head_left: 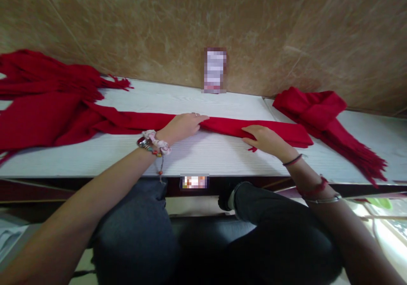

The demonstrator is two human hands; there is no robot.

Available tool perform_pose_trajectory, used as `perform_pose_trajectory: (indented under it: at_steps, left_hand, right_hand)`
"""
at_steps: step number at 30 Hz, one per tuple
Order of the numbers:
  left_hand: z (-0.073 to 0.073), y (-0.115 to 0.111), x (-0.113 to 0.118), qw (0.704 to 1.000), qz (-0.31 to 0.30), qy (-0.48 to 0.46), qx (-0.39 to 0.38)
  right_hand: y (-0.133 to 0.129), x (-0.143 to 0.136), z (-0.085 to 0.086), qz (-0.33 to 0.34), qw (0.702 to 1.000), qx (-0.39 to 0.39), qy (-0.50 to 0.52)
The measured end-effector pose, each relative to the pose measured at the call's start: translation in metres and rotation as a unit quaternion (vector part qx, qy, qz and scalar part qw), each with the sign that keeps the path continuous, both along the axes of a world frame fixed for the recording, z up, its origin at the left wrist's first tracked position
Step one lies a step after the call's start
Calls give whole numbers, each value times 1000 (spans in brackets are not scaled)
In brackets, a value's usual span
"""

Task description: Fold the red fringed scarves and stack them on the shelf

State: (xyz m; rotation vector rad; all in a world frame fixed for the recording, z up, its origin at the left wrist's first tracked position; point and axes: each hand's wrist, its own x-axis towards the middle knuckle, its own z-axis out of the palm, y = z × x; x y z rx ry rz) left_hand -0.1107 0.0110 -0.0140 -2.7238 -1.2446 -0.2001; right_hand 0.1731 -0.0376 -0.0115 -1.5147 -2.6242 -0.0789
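A long red scarf (222, 124), folded into a narrow strip, lies across the white board tabletop. My left hand (182, 128) rests over the middle of the strip, index finger reaching right along it and the other fingers curled at its near edge. To the right, my right hand (265, 140) lies on the strip near its folded end. Its fingers are laid over the cloth and the thumb stands apart at the near edge, where a bit of red fringe pokes out. Leftward the strip widens into loose, unfolded cloth.
A heap of red fringed cloth (54, 75) lies at the back left. Another folded red scarf (321, 111) is at the right, fringe toward the front. Against the brown marbled wall (143, 30) stands a blurred card (215, 70). The table's front edge runs just above my knees.
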Motion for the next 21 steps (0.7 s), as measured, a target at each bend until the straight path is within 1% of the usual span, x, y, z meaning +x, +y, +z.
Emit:
perform_pose_trajectory:
  at_steps: [2, 5, 7, 9, 12, 15, 19, 21]
  left_hand:
    - [-1, 3, 1, 999, 24, -19, 8]
    - [-2, 5, 3, 999, 47, -14, 23]
    - [-3, 5, 4, 998, 57, -6, 32]
    - [-2, 3, 4, 997, 61, 9, 38]
    - [-1, 0, 4, 997, 61, 32, 48]
    - [0, -2, 3, 997, 55, 36, 52]
    - [0, -1, 3, 996, 66, 47, 36]
    - [-1, 0, 1, 996, 68, 55, 31]
  right_hand:
    - [-2, -10, 0, -32, 999, 21, -26]
    - [-4, -22, -2, -78, 993, 43, -74]
    - [-5, -27, -3, -96, 989, 49, -96]
    - [-4, -27, -5, -113, 987, 52, -97]
    - [-2, -21, -5, -146, 987, 44, -60]
    - [1, -12, -4, -165, 986, 35, 5]
    - [6, -2, -4, -154, 982, 41, 97]
    - [7, 2, -6, -136, 983, 39, 114]
